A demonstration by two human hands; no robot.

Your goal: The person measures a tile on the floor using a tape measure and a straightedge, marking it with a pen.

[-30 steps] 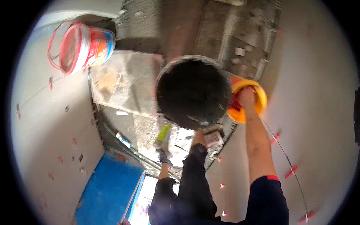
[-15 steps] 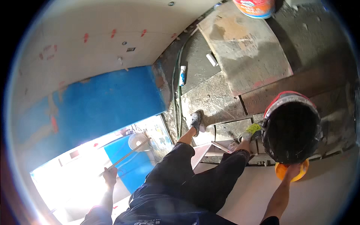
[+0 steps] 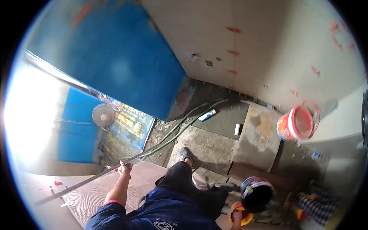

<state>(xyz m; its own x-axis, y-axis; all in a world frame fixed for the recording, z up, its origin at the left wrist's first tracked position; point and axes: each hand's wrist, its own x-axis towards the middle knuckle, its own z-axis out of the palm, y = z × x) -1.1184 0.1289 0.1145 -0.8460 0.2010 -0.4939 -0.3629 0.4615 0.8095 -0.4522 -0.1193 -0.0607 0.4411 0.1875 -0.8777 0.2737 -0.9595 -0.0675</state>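
A long thin straight bar [image 3: 86,181], like a straightedge, slants across the lower left. My left hand [image 3: 125,168] is closed around it near its upper end, with my arm stretched out over a large pale pinkish panel [image 3: 138,178] covered in combed ridges. At the lower right, my right hand [image 3: 236,219] grips a round yellow-orange thing [image 3: 248,217] whose kind I cannot make out. Right beside that hand stands a bucket [image 3: 257,193] with a dark inside and a smeared rim.
A red-and-white bucket [image 3: 301,122] stands by the far wall. Green hoses [image 3: 178,134] cross the floor near a white-and-blue tube [image 3: 207,115] and a board [image 3: 260,126]. A fan [image 3: 103,115] stands beyond the opening at left. Checked fabric [image 3: 324,203] shows at lower right.
My view has swung, bringing the far wall and red-and-white bucket further in. The bar now lies over the ridged panel, its outer end lower left. My right hand keeps the yellow-orange thing.
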